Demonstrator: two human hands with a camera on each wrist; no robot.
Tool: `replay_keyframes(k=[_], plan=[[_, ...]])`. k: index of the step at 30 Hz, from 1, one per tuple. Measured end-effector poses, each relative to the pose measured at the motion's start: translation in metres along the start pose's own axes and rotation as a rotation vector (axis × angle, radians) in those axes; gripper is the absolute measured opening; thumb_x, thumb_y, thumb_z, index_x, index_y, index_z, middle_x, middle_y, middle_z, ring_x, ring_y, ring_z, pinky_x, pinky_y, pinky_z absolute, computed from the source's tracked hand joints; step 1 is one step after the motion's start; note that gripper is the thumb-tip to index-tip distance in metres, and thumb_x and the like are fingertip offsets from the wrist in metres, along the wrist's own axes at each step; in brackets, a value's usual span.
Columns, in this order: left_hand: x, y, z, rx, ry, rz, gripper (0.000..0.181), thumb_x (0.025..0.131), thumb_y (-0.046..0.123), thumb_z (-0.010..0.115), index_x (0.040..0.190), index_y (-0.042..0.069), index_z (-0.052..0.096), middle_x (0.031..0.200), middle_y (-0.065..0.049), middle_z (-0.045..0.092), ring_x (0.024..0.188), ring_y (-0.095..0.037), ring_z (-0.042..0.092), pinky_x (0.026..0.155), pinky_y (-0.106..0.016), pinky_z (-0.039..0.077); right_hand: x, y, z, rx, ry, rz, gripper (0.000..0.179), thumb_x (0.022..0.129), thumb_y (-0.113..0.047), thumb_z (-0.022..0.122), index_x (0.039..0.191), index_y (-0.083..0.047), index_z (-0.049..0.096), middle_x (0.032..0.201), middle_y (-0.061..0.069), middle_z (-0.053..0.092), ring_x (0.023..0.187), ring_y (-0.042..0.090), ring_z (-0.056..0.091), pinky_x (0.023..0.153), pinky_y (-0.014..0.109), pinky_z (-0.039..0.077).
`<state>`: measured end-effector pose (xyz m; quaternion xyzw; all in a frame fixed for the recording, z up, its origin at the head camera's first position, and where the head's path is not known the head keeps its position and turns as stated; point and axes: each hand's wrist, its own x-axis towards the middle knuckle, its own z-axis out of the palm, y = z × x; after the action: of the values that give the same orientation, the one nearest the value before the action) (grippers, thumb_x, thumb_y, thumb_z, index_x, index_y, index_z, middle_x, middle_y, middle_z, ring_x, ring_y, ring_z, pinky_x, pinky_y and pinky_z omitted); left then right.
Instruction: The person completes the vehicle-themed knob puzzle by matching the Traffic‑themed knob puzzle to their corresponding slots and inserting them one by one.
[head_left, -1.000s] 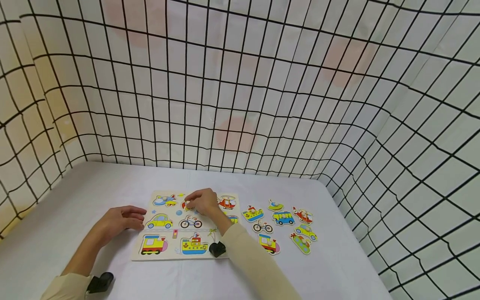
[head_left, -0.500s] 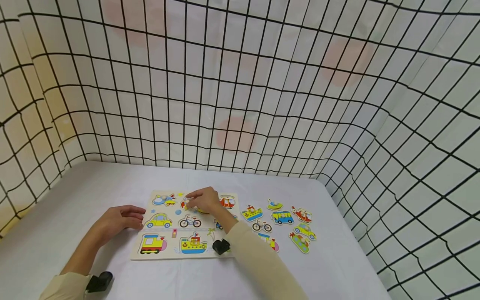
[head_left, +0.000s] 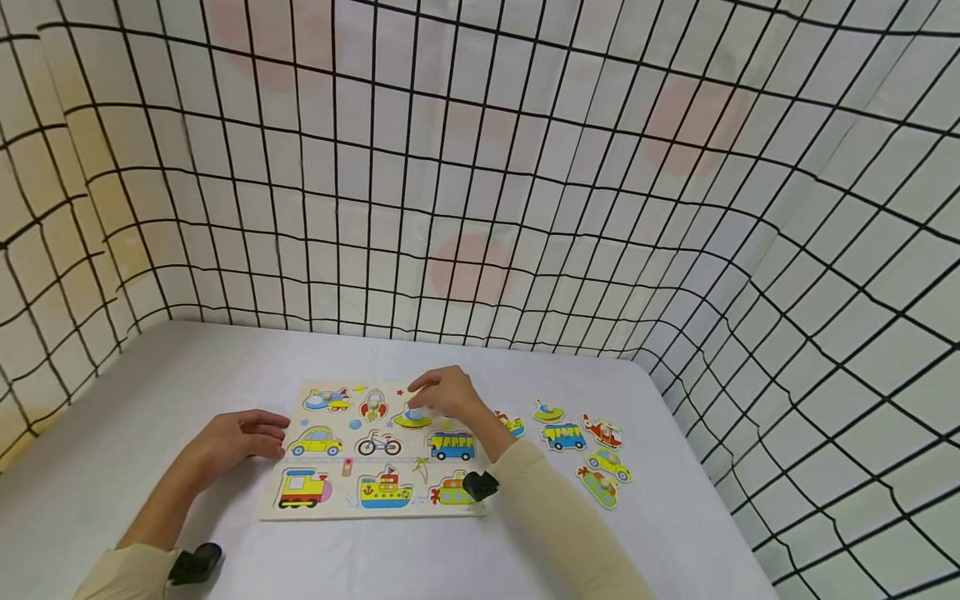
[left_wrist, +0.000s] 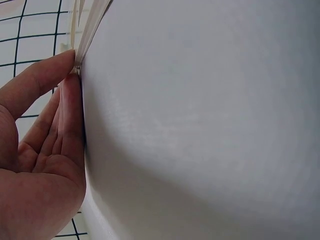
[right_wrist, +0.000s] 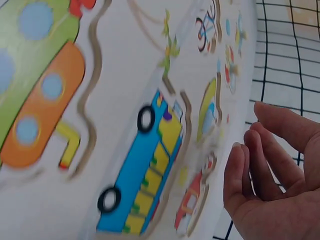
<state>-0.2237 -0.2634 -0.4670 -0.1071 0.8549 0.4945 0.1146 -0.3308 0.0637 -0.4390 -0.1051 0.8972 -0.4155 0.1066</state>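
Observation:
A wooden peg puzzle board (head_left: pixel 347 498) with vehicle pictures lies on the white table. Its top row shows an airplane piece (head_left: pixel 327 401) and a rocket piece (head_left: pixel 373 406), both with knobs, lying in their slots. My right hand (head_left: pixel 450 393) hovers over the board's upper right, above the flying saucer picture (head_left: pixel 412 418). In the right wrist view its fingers are loosely bent, nothing between them, beside the helicopter picture (right_wrist: pixel 192 200). My left hand (head_left: pixel 232 446) rests at the board's left edge; in the left wrist view the thumb and forefinger tips touch that edge.
Right of the board lie several loose pieces: a flying saucer (head_left: pixel 549 411), a bus (head_left: pixel 564 436), a helicopter (head_left: pixel 603 431), a car (head_left: pixel 610 464) and a submarine (head_left: pixel 597 487). A boat piece (head_left: pixel 514 425) is partly behind the right forearm. Black grid netting (head_left: pixel 420 250) stands around the table.
My right hand has let go of the rocket piece and moved right and slightly up, uncovering the rocket and the flying saucer picture. The left hand stays put.

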Motion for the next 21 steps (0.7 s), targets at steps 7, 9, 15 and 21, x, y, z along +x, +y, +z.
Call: replay_keyframes(k=[7, 9, 15, 21], plan=[[0.000, 0.000, 0.000, 0.009, -0.006, 0.006, 0.063, 0.079, 0.017, 0.083, 0.135, 0.000, 0.060, 0.111, -0.010, 0.072, 0.104, -0.027, 0.061, 0.090, -0.042, 0.050, -0.009, 0.011, -0.029, -0.056, 0.015, 0.029, 0.018, 0.084, -0.026, 0.082, 0.101, -0.021, 0.080, 0.099, -0.002, 0.076, 0.089, 0.019, 0.066, 0.079, 0.036, 0.054], [0.000, 0.000, 0.000, 0.013, -0.011, 0.008, 0.063, 0.080, 0.018, 0.083, 0.136, -0.001, 0.059, 0.113, -0.012, 0.072, 0.105, -0.028, 0.061, 0.090, -0.043, 0.050, -0.011, 0.015, -0.037, -0.066, 0.014, 0.038, 0.019, 0.084, -0.027, 0.082, 0.102, -0.021, 0.080, 0.101, -0.002, 0.076, 0.092, 0.021, 0.067, 0.081, 0.038, 0.054], [0.002, -0.002, -0.001, 0.026, -0.019, 0.012, 0.064, 0.082, 0.021, 0.082, 0.137, -0.001, 0.058, 0.117, -0.014, 0.072, 0.107, -0.029, 0.062, 0.090, -0.045, 0.049, -0.019, 0.029, -0.057, -0.055, 0.028, 0.065, 0.022, 0.084, -0.026, 0.081, 0.105, -0.019, 0.080, 0.101, -0.002, 0.077, 0.093, 0.023, 0.068, 0.080, 0.043, 0.055], [0.002, -0.001, -0.002, 0.008, -0.033, 0.015, 0.064, 0.083, 0.020, 0.082, 0.138, -0.001, 0.057, 0.117, -0.013, 0.071, 0.108, -0.029, 0.061, 0.092, -0.046, 0.048, -0.024, 0.046, -0.076, -0.074, 0.106, 0.089, 0.021, 0.085, -0.025, 0.081, 0.105, -0.018, 0.079, 0.095, -0.001, 0.076, 0.087, 0.020, 0.066, 0.078, 0.038, 0.055]])
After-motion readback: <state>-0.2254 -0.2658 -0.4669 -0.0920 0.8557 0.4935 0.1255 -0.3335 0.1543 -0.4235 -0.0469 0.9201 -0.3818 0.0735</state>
